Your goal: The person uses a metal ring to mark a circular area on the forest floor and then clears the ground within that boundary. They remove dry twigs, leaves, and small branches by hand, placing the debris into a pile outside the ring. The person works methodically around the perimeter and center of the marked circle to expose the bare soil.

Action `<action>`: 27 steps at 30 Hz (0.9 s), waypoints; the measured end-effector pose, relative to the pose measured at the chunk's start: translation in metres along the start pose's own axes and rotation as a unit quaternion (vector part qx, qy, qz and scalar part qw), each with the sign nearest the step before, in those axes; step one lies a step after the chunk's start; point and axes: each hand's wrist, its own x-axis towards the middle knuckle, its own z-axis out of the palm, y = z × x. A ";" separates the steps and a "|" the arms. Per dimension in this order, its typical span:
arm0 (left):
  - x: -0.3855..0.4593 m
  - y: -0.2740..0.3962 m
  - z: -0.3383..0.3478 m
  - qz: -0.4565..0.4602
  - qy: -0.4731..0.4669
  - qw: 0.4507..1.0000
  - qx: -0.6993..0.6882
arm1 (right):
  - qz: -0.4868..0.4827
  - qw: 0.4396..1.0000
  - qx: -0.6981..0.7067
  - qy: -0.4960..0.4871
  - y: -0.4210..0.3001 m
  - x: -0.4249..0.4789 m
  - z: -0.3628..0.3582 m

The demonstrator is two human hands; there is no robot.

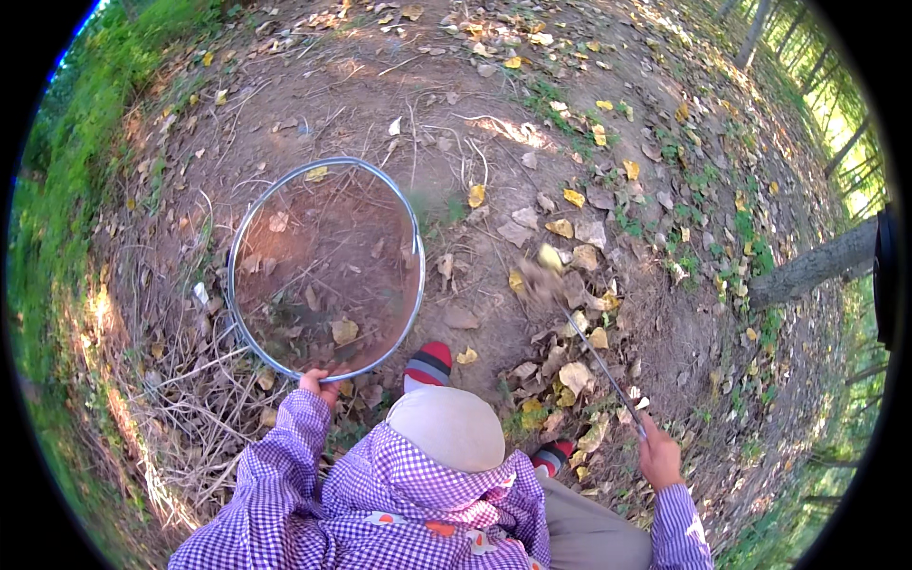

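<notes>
My left hand (pixel 320 387) grips the lower edge of a large metal-rimmed hoop (pixel 421 267). A thin reddish see-through sheet, perhaps fine mesh, spans it, and leaves and soil show through. Off to the right, my right hand (pixel 660 456) is closed around the near end of a slender dark rod (pixel 602 363). The rod slants up and left to a patch of dry leaves. Its far end is blurred, with brown and pale yellow leaves (pixel 549 258) around it, so I cannot tell what the tip is or whether it holds any.
Bare soil strewn with dry leaves (pixel 576 377) lies ahead. Dry stalks (pixel 206 420) are heaped at lower left, beside green plants (pixel 78 199). A tree trunk (pixel 812 267) rises at right. My striped shoes (pixel 430 362) stand close to the hoop and the leaves.
</notes>
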 end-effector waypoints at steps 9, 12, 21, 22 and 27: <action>-0.015 0.008 0.085 -0.009 -0.056 0.998 -0.005 | 0.039 0.992 0.109 -0.043 -0.149 0.207 0.073; -0.027 0.001 0.114 0.044 -0.002 0.999 0.023 | 0.052 0.987 0.060 -0.137 -0.149 0.198 0.072; 0.039 -0.045 0.129 -0.076 -0.095 0.992 -0.015 | 0.047 0.997 0.019 -0.058 0.003 -0.010 0.019; 0.022 -0.054 0.138 -0.053 -0.111 0.992 -0.004 | 0.061 0.996 0.026 -0.055 0.007 -0.020 0.014; 0.034 -0.084 0.169 -0.052 -0.020 0.996 0.067 | 0.056 0.978 0.157 0.126 0.009 0.050 0.026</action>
